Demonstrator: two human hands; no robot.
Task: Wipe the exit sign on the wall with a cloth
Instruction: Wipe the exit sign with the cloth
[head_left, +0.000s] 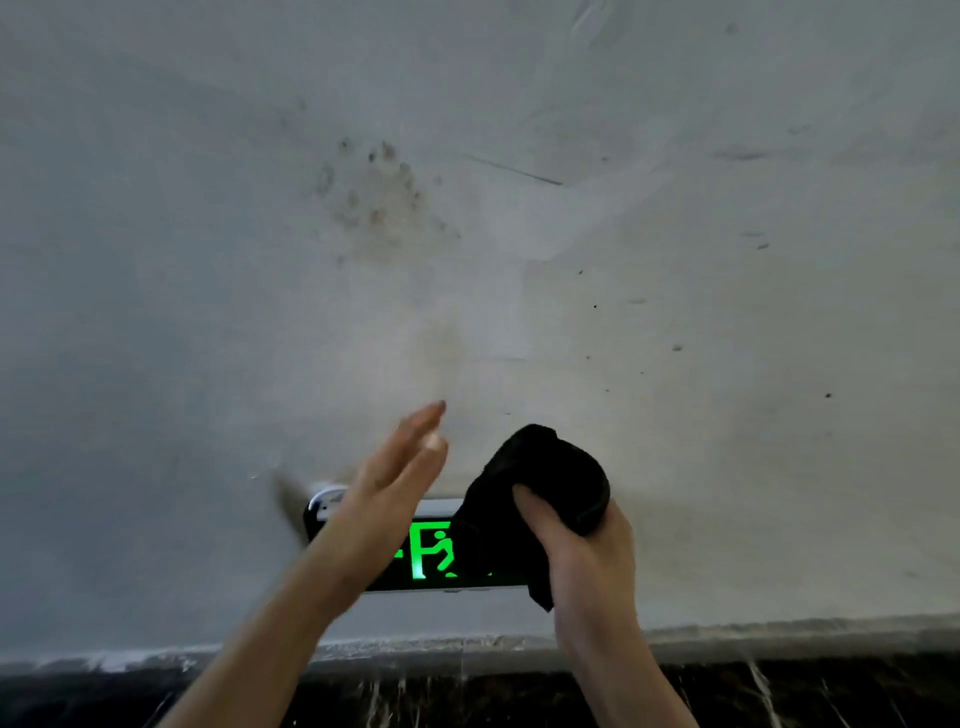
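Exit sign (431, 556) low on wall (675, 312), lit green, partly covered. Right hand (582, 561) grips bunched black cloth (540, 488) over its right end to wipe; left hand (395, 493) flat, fingers spread, empty, probably steadying.

A pale grey-white wall (675, 260) fills almost the whole view. It is dirty: a cluster of brownish spots (379, 192) sits in the upper middle, a thin dark scratch (514, 169) lies to the right of them, and small black specks are scattered on the right side. At the bottom runs a dark, marble-like skirting band (831, 691) with white streaks.
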